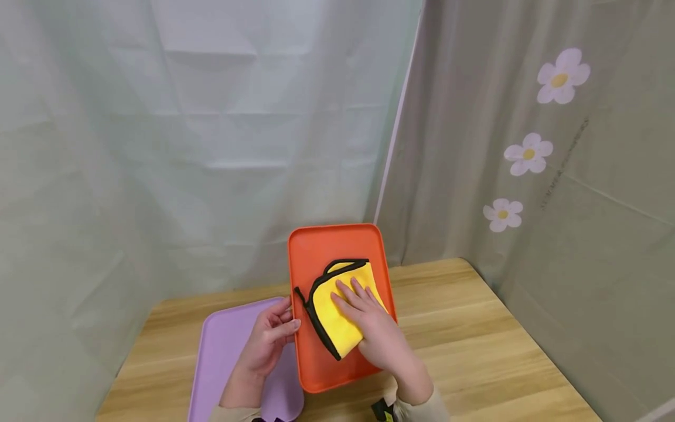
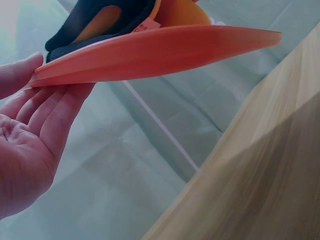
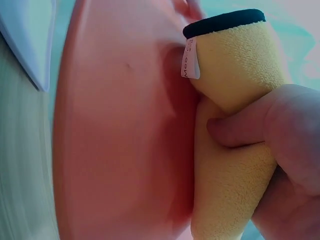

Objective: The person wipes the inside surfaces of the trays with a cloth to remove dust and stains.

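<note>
An orange-red tray (image 1: 337, 243) is held up off the table, tilted toward the head view. My left hand (image 1: 268, 340) grips its left edge, thumb on the rim and fingers underneath, as the left wrist view shows. Against the tray's face lies a folded yellow cleaning cloth (image 1: 329, 310) with black edging and a small white label (image 3: 190, 60). My right hand (image 1: 377, 331) has its fingers spread over the cloth. In the right wrist view the thumb (image 3: 237, 131) tucks into a fold, so the cloth is pinched between thumb and fingers.
A lilac tray (image 1: 224, 334) lies on the wooden table (image 1: 474, 328) at the left, partly hidden by my left forearm and the orange tray. Pale curtains (image 1: 237, 146) hang behind the table and along its sides, with flower prints (image 1: 529, 154) on the right one.
</note>
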{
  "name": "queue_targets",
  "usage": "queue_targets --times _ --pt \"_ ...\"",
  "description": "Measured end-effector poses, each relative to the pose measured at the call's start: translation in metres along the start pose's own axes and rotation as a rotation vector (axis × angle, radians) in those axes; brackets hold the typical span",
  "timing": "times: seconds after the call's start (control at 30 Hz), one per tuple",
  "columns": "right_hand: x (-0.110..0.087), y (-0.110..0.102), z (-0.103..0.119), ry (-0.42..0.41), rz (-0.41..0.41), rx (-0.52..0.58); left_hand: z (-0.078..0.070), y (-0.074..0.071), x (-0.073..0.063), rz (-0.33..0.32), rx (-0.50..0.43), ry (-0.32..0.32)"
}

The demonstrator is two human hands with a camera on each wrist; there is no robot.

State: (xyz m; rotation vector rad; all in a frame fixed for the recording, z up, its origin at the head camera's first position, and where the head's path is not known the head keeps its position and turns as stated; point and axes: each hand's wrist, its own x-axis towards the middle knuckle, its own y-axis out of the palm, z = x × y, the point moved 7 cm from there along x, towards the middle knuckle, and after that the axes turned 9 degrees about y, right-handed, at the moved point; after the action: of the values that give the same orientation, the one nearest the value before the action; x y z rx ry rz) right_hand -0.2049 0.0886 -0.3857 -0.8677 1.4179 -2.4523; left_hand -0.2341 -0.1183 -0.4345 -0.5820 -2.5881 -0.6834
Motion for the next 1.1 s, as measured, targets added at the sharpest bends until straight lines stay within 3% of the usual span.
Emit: queue_targets --times 0.13,0.6,0.93,1.1 --pt "-0.002 -0.005 -0.007 0.001 -0.034 0.006 0.001 0.0 0.0 0.015 -0.024 0.013" --pt "-0.006 -0.015 -0.028 0.123 -0.035 0.058 -0.001 -0.003 -0.002 -0.007 -0.03 0.037" --pt "-0.002 -0.016 -0.025 0.109 -0.158 0.084 -0.002 -0.006 0.005 -0.019 -0.049 0.038" --pt "-0.003 -0.013 -0.023 0.087 -0.162 0.082 -0.001 -0.008 0.003 -0.032 -0.053 0.045"
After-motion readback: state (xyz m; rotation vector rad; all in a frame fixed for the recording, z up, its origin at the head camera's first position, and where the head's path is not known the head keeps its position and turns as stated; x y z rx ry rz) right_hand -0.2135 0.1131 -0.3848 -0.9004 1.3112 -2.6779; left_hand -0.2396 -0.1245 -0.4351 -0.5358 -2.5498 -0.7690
